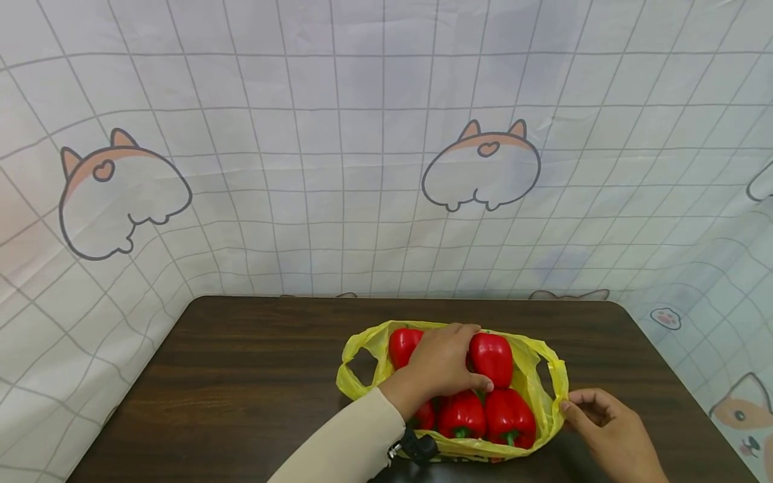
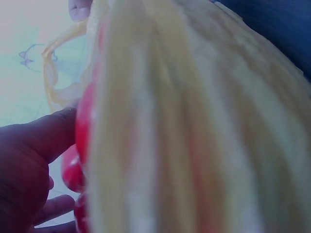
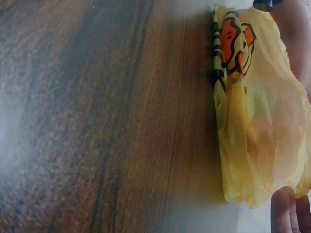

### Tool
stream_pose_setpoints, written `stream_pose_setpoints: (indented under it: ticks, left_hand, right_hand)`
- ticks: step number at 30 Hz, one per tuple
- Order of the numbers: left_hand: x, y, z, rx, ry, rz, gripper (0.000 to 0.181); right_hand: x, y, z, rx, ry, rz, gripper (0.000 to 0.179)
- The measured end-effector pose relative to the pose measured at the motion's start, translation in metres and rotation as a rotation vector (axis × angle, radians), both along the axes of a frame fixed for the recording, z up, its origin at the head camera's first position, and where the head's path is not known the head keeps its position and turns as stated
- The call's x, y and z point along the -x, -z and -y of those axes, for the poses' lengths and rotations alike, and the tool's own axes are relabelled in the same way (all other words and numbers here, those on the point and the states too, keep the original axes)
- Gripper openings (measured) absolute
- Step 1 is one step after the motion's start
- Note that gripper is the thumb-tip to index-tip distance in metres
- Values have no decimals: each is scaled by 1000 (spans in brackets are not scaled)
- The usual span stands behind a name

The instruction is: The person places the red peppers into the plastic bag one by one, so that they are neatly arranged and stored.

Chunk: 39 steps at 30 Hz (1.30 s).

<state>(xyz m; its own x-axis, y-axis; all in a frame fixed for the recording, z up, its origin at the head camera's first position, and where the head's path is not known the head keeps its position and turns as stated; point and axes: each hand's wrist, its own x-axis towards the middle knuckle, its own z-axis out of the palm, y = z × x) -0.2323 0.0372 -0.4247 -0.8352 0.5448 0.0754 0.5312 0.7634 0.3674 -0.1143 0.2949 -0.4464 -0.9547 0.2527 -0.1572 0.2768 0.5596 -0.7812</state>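
Observation:
A yellow plastic bag (image 1: 549, 429) with loop handles lies open on the table, holding several red bell peppers (image 1: 510, 416). My left hand (image 1: 443, 359) reaches in over its middle and grips a pepper that it mostly covers. The left wrist view has the thumb against a red pepper (image 2: 84, 124), with blurred bag film (image 2: 146, 145) filling much of the picture. At the bag's right handle, my right hand (image 1: 610, 429) pinches the yellow film between thumb and fingers. In the right wrist view, its fingertips (image 3: 281, 208) are at the bag's lower edge (image 3: 243, 189).
The dark wooden table (image 1: 241, 376) extends left of the bag and behind it. A white grid-patterned cloth (image 1: 362, 168) with cartoon animals hangs at the back and sides. A small black device (image 1: 419, 446) on the left wrist sits against the bag's front rim.

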Motion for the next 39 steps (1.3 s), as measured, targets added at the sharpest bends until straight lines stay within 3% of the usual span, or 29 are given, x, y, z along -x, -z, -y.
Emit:
stream_pose_setpoints:
  ticks: [13, 25, 32, 39]
  left_hand:
    - [-6, -13, 21, -33, 46, -4, 78]
    - [-16, -36, 72, -149, 18, -26, 63]
    - [-19, -40, 112, -218, -32, -51, 59]
    - [-19, -40, 148, -235, -120, -121, 58]
  right_hand:
    - [0, 1, -2, 23, -12, 11, 58]
    - [0, -3, -2, 32, -28, -2, 56]
    - [1, -6, -8, -9, -56, -29, 56]
    - [6, -12, -15, -43, -136, -151, 51]
